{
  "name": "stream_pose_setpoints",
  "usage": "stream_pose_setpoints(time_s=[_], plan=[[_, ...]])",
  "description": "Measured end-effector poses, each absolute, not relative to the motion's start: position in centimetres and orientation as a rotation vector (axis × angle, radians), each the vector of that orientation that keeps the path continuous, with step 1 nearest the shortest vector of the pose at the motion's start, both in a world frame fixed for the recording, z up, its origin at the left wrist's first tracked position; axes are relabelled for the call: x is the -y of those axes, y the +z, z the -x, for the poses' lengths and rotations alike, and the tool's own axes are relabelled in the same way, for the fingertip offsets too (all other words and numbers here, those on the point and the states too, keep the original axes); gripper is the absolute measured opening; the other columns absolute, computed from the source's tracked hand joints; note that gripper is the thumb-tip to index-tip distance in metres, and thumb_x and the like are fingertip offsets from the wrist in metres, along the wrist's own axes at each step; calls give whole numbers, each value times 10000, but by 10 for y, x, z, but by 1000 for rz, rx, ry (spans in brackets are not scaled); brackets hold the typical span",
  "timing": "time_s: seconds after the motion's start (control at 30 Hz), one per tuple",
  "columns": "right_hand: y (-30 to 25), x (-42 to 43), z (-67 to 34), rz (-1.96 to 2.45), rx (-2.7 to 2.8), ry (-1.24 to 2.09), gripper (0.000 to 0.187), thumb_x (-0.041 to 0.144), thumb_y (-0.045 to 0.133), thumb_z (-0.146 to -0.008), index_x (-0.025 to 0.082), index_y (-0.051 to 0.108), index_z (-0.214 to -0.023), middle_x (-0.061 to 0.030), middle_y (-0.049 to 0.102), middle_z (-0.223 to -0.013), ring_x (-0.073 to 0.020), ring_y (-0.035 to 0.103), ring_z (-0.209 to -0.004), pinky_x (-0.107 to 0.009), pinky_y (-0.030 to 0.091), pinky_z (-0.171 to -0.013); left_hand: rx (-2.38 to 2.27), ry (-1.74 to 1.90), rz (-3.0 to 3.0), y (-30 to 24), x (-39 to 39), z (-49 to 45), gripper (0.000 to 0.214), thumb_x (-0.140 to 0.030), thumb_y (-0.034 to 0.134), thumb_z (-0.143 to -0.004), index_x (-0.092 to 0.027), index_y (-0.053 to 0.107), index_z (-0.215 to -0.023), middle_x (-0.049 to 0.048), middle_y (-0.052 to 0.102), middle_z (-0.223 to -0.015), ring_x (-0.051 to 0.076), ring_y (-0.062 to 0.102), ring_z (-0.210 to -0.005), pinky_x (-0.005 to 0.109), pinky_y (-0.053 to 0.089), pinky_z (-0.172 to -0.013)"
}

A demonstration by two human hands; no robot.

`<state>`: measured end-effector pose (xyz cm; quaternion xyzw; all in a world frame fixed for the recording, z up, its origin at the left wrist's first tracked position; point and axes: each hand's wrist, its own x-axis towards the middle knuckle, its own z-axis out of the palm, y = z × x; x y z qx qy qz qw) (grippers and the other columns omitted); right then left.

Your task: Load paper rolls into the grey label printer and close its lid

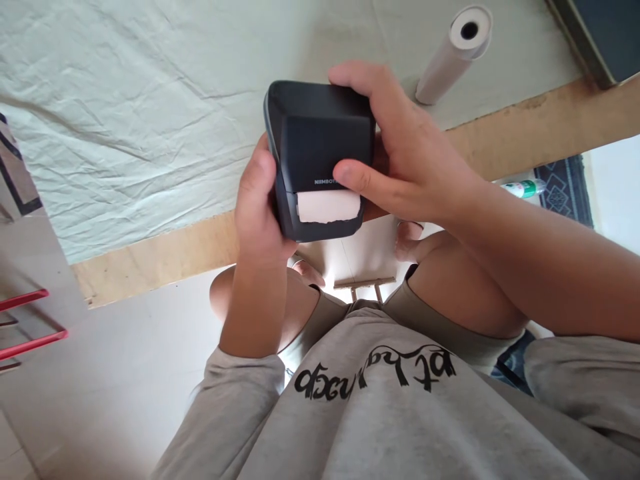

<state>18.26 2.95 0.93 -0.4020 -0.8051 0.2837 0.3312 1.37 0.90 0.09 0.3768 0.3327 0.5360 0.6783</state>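
I hold a small black label printer (320, 143) in both hands, above the edge of a table. A strip of white paper (327, 205) sticks out of its slot on the side facing me. My left hand (260, 207) grips the printer's left side. My right hand (400, 153) wraps over its top and right side, with the thumb pressed on the front next to the brand lettering.
A pale green wrinkled cloth (150, 100) covers the wooden table (160, 257). A white paper roll (453, 53) lies on it at the far right. Below are my knees, grey sweatshirt, a green-labelled bottle (523, 188) on the floor and a red frame (30, 320) at left.
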Motion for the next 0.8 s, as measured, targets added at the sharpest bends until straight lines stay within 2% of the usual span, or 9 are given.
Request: stream_pose_setpoints(time_s=[0.03,0.1,0.2,0.37,0.47,0.53,0.67,0.73,0.8], plan=[[10,-29,-183,1071,2108,699,476,442,452,-865,189,390,-1264,-73,503,-1271,-152,502,-1147,-286,480,-906,-744,1191,-821,2,-9,-14,318,-497,439,-855,-256,632,-928,-1,673,-1044,292,302,-1379,440,310,-1104],[13,-27,-185,1115,2104,655,462,420,435,-870,159,422,-1251,-91,517,-1234,-155,498,-1128,-256,509,-760,-745,1174,-792,3,-10,-13,322,-446,381,-885,-242,629,-891,4,682,-1019,293,319,-1364,446,291,-1118],[13,-26,-186,1105,2133,661,501,411,465,-847,148,408,-1269,-106,488,-1259,-161,471,-1155,-216,484,-606,-770,1176,-784,1,-10,-11,341,-431,367,-900,-228,641,-913,24,681,-1016,308,346,-1342,458,286,-1116],[7,-28,-187,1035,2191,642,575,440,504,-814,163,352,-1295,-109,456,-1300,-191,435,-1219,-285,517,-790,-820,1144,-777,-3,-11,-7,369,-495,400,-884,-234,650,-957,27,673,-1057,311,429,-1274,434,367,-1039],[5,-28,-187,1014,2200,601,598,446,523,-798,156,347,-1291,-109,459,-1303,-198,445,-1212,-367,474,-962,-855,1196,-770,-4,-11,-6,308,-458,457,-877,-221,649,-835,20,662,-848,275,450,-1237,396,373,-1030],[7,-29,-187,1009,2206,618,627,446,529,-790,141,333,-1302,-114,454,-1309,-193,453,-1204,-353,495,-933,-881,1218,-742,-3,-10,-6,294,-449,484,-868,-221,621,-744,16,610,-721,261,456,-1219,379,380,-1011],[16,-29,-188,1018,2229,677,641,473,511,-797,96,366,-1295,-148,445,-1292,-185,454,-1193,-247,534,-669,-889,1216,-697,4,-10,-10,267,-341,449,-897,-211,603,-721,15,585,-705,227,534,-1080,369,413,-964],[22,-29,-188,1070,2216,572,622,469,551,-771,83,449,-1248,-166,467,-1228,-192,468,-1153,-256,527,-670,-864,1209,-699,9,-10,-13,292,-333,406,-914,-204,607,-745,7,620,-749,209,551,-1064,355,411,-982],[26,-28,-189,1099,2183,397,570,492,584,-742,84,544,-1138,-138,533,-1074,-176,531,-992,-289,516,-720,-818,1185,-713,11,-10,-15,334,-364,364,-927,-199,617,-783,7,665,-860,209,537,-1131,354,398,-1014]])
